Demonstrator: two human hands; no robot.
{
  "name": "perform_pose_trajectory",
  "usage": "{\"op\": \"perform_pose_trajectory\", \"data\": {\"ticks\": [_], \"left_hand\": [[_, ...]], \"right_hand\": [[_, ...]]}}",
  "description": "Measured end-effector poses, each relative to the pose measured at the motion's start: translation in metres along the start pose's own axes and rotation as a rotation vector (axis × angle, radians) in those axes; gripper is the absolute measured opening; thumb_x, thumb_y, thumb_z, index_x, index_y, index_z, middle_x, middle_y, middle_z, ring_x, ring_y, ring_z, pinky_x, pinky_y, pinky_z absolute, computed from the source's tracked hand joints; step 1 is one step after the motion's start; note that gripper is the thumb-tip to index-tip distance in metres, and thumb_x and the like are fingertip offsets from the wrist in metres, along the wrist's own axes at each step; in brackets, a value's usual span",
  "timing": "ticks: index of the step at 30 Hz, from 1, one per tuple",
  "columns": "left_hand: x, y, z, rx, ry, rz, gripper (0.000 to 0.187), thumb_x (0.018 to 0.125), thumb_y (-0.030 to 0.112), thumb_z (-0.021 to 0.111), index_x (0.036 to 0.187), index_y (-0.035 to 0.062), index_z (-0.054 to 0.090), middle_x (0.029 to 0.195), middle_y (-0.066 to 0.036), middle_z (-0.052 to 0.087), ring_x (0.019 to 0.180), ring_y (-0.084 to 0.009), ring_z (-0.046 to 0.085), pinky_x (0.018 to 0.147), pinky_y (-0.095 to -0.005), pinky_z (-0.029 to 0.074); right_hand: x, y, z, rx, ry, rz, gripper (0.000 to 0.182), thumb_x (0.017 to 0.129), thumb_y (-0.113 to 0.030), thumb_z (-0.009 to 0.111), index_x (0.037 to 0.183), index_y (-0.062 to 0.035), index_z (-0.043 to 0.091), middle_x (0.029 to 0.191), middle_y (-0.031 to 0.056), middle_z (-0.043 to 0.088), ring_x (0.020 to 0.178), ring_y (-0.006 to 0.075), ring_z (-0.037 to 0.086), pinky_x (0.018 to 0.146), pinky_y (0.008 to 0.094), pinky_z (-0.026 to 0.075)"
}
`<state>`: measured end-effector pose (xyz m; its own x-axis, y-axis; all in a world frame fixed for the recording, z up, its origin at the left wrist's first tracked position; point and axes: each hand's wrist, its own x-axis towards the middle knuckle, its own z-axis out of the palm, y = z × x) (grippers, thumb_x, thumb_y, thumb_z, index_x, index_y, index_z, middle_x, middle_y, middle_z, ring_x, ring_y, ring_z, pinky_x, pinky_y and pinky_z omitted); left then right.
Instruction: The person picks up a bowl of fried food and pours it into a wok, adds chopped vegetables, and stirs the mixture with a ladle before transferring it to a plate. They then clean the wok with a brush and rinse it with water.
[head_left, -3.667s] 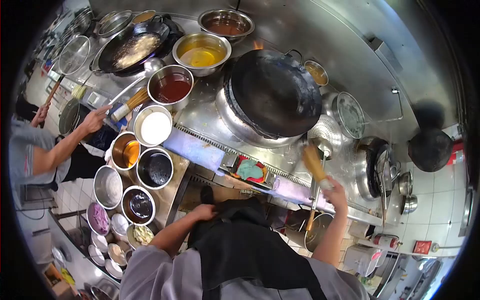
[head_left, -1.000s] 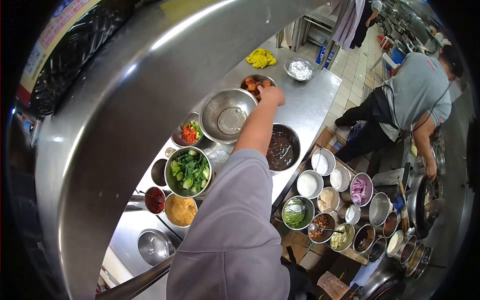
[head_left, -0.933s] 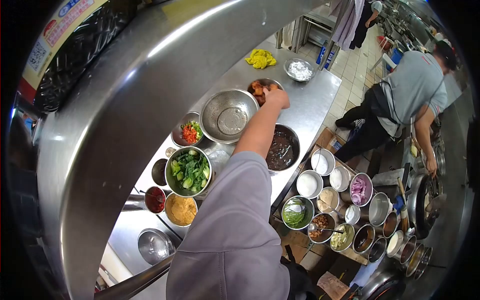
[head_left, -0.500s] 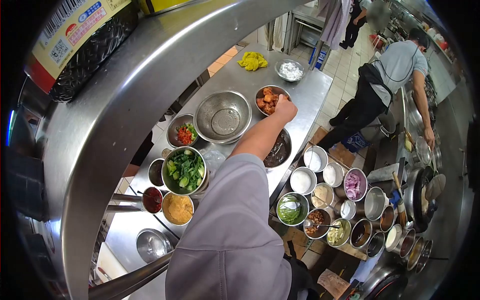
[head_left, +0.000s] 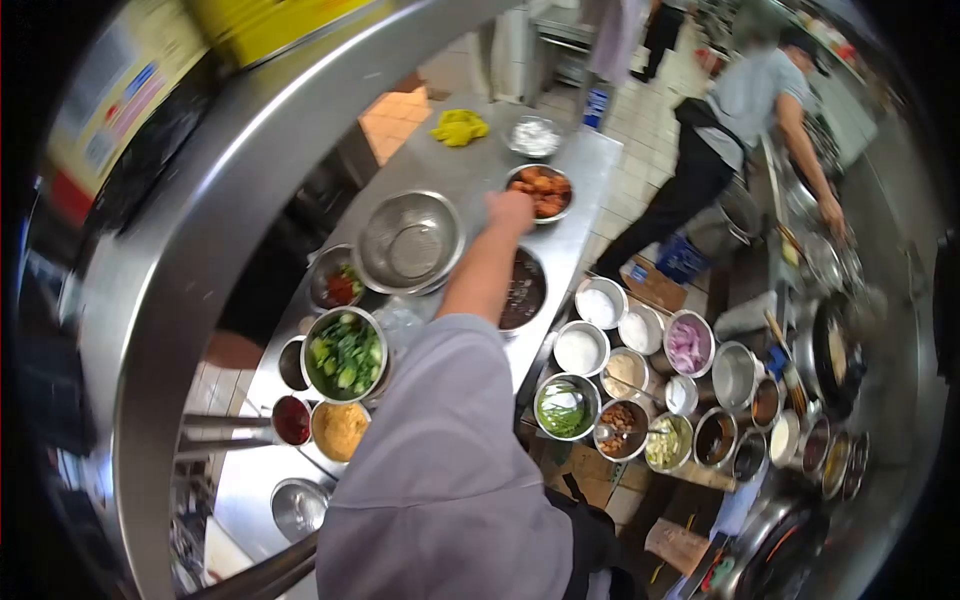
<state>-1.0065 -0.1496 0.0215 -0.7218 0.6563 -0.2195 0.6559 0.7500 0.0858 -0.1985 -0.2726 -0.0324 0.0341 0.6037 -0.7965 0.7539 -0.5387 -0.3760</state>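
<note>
See left hand (head_left: 511,211) by left rim of bowl (head_left: 571,199) of reddish chunks (head_left: 541,187), near worktop's (head_left: 591,163) far right corner. Cannot judge fingers, apart or together, through blur. Best keep forearm (head_left: 478,275) clear of dark-liquid pot (head_left: 542,292).

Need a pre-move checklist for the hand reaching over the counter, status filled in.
1. Left hand grip known: cannot tell; fingers are blurred.
2. Right hand visible: not ok; out of frame.
3. Steel bowl of browned pieces upright on the counter: ok.
4. Left forearm off the dark-filled pot: cannot tell; it hides part of the pot.
5. Yellow cloth apart from that bowl: ok.
6. Co-worker's hand away from the reach: ok; it is over on the stove side.
</note>
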Motion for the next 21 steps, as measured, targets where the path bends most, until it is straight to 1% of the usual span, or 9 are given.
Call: {"op": "perform_pose_trajectory", "data": {"ticks": [4, 6, 7, 8, 10, 12, 15, 20, 21], "left_hand": [[0.024, -0.012, 0.029, -0.296, 0.461, -0.303, 0.029, 0.078, 0.024, 0.063, 0.099, 0.0039, 0.064, 0.106, -0.017, 0.063, 0.106, -0.0267, 0.057, 0.089, -0.0392, 0.047], [0.047, -0.021, 0.045, -0.455, 0.524, -0.516, 0.032, 0.079, 0.022, 0.062, 0.102, 0.0002, 0.060, 0.102, -0.021, 0.062, 0.089, -0.0314, 0.063, 0.080, -0.0389, 0.051], [0.066, -0.042, 0.045, -0.453, 0.523, -0.501, 0.032, 0.079, 0.022, 0.062, 0.102, 0.0002, 0.060, 0.102, -0.021, 0.062, 0.089, -0.0314, 0.063, 0.080, -0.0389, 0.051], [0.090, -0.069, 0.039, -0.688, -0.016, -0.502, 0.033, 0.081, 0.020, 0.061, 0.105, -0.0007, 0.058, 0.100, -0.021, 0.062, 0.079, -0.0309, 0.064, 0.070, -0.0369, 0.053], [0.088, -0.062, 0.033, -0.873, -0.580, -0.465, 0.033, 0.082, 0.018, 0.059, 0.108, -0.0017, 0.055, 0.098, -0.020, 0.062, 0.068, -0.0304, 0.065, 0.059, -0.0350, 0.055], [0.058, -0.037, 0.051, -1.120, -0.081, -0.503, 0.028, 0.087, 0.014, 0.054, 0.109, -0.0024, 0.053, 0.090, -0.015, 0.062, 0.056, -0.0236, 0.062, 0.042, -0.0280, 0.050], [0.062, -0.033, 0.058, -1.392, -0.095, -0.537, 0.021, 0.090, 0.014, 0.051, 0.106, 0.0007, 0.055, 0.086, -0.010, 0.062, 0.057, -0.0186, 0.060, 0.041, -0.0241, 0.049], [0.039, -0.027, 0.028, -1.170, 0.083, -0.276, 0.012, 0.087, 0.016, 0.057, 0.085, 0.0070, 0.050, 0.074, -0.006, 0.058, 0.056, -0.0149, 0.059, 0.041, -0.0266, 0.049], [0.030, -0.024, 0.012, -1.171, 0.090, -0.264, 0.012, 0.087, 0.016, 0.057, 0.085, 0.0070, 0.050, 0.074, -0.006, 0.058, 0.056, -0.0149, 0.059, 0.041, -0.0266, 0.049]], "right_hand": [[-0.034, 0.017, 0.021, 0.082, 0.016, 0.026, 0.039, 0.090, -0.031, 0.056, 0.113, 0.0012, 0.058, 0.109, 0.0157, 0.061, 0.097, 0.0278, 0.058, 0.087, 0.0327, 0.044], [-0.046, 0.020, 0.029, 0.106, 0.029, 0.038, 0.040, 0.090, -0.031, 0.056, 0.113, 0.0014, 0.058, 0.109, 0.0159, 0.061, 0.097, 0.0281, 0.057, 0.088, 0.0328, 0.043], [-0.052, 0.019, 0.031, 0.121, 0.045, 0.047, 0.041, 0.090, -0.031, 0.056, 0.114, 0.0015, 0.058, 0.110, 0.0160, 0.061, 0.098, 0.0283, 0.057, 0.088, 0.0328, 0.043], [-0.057, 0.018, 0.032, 0.136, 0.074, 0.068, 0.041, 0.090, -0.032, 0.056, 0.114, 0.0016, 0.058, 0.110, 0.0162, 0.061, 0.098, 0.0285, 0.057, 0.088, 0.0328, 0.043], [-0.068, 0.006, 0.036, 0.193, 0.155, 0.157, 0.038, 0.090, -0.030, 0.055, 0.108, 0.0037, 0.061, 0.108, 0.0162, 0.062, 0.099, 0.0276, 0.057, 0.088, 0.0322, 0.042], [-0.065, 0.020, 0.034, 0.203, 0.159, 0.165, 0.038, 0.090, -0.030, 0.054, 0.109, 0.0033, 0.061, 0.107, 0.0160, 0.063, 0.100, 0.0267, 0.056, 0.089, 0.0327, 0.042], [-0.072, 0.040, 0.030, 0.162, 0.168, 0.148, 0.038, 0.090, -0.030, 0.054, 0.109, 0.0030, 0.061, 0.104, 0.0157, 0.064, 0.097, 0.0253, 0.058, 0.087, 0.0336, 0.043], [-0.048, 0.088, 0.033, 0.357, 0.153, 0.191, 0.036, 0.088, -0.030, 0.058, 0.103, 0.0026, 0.062, 0.096, 0.0169, 0.065, 0.083, 0.0273, 0.062, 0.075, 0.0365, 0.048], [-0.033, 0.099, 0.036, 0.331, 0.123, 0.232, 0.028, 0.092, -0.027, 0.053, 0.108, -0.0049, 0.057, 0.091, 0.0108, 0.064, 0.072, 0.0226, 0.061, 0.065, 0.0350, 0.048]]}}
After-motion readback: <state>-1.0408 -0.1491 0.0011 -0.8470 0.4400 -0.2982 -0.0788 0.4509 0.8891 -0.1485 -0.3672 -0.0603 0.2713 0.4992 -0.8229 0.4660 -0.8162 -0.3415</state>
